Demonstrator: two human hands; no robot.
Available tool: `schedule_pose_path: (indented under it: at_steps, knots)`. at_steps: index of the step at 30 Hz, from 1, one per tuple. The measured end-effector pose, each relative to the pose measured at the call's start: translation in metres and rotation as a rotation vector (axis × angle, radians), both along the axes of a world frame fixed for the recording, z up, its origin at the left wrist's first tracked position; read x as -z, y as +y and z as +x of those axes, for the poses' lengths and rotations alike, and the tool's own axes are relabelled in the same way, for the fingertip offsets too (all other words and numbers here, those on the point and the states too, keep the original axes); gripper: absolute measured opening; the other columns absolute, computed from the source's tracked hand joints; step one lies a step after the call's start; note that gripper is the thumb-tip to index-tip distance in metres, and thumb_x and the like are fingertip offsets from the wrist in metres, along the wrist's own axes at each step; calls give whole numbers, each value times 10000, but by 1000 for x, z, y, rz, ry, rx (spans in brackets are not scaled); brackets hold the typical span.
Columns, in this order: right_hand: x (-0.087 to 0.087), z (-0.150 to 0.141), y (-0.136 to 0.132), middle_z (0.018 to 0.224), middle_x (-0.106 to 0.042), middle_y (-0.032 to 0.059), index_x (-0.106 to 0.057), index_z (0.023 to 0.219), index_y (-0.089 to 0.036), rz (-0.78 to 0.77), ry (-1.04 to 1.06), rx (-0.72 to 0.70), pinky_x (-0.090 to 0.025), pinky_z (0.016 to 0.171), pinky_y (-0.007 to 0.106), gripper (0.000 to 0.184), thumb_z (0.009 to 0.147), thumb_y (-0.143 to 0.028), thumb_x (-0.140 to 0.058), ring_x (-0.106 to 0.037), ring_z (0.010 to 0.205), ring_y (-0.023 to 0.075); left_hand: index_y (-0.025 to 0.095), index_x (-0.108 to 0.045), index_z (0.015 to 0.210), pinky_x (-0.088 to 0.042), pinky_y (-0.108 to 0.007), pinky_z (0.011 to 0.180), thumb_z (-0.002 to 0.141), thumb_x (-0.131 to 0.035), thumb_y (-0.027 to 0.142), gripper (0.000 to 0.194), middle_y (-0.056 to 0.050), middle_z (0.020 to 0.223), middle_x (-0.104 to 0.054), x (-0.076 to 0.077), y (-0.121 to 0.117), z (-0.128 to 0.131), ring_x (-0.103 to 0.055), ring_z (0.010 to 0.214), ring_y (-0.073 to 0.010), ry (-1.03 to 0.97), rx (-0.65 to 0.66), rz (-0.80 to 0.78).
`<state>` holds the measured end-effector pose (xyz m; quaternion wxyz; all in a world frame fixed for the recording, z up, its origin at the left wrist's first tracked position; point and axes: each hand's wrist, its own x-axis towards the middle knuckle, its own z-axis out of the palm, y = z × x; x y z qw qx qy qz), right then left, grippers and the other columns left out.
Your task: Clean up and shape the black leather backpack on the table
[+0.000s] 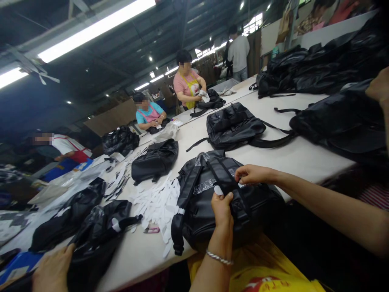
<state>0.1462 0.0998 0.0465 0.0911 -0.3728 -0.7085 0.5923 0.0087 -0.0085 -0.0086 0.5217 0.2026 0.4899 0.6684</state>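
A black backpack [194,219] lies in front of me at the table's edge, straps upward, with clear plastic film [204,186] wrapped on parts of its straps. My left hand [221,205], a twisted bracelet at its wrist, is over the backpack and closed on a small white paper slip [218,190] that sticks up by the thumb. On the far side of the straps, my right hand [253,174] is closed in a pinch against the strap area. A bit of white shows under its fingertips, but what it grips is hidden.
White paper slips [158,202] lie heaped left of the backpack, beside a small pink-handled tool [152,230]. More black backpacks [232,125] stand along the table [316,162]. Co-workers' hands reach in at lower left [54,263] and right [378,87]; other people work across the table.
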Motion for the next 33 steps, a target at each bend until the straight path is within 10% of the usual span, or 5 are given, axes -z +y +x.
schedule_pose_path:
  at_steps: [11,18,33]
  knots:
    - [-7,-18,-15,569,-538,-3,-607,778,-112,-223,147,-42,-347,444,180,233,609,-239,-509,-443,471,69,120,-582,854,-446,-270,727,559,-622,145,299,-42,818,-644,1,-3,4,-579,721,-137,95,-85,39]
    - [8,-57,-23,545,-562,4,-627,682,-137,375,-141,-10,-335,487,203,207,686,-292,-489,-482,510,99,149,-588,908,-421,-258,794,684,-546,226,240,-38,881,-633,10,-5,-3,-556,824,-143,359,-171,36]
    - [-4,-63,-28,629,-599,24,-624,604,-187,632,-377,89,-292,536,226,137,634,-248,-505,-514,625,136,207,-418,1217,-311,-206,957,763,-475,197,458,-46,1227,-492,4,-11,-2,-440,1128,-135,458,-251,-18]
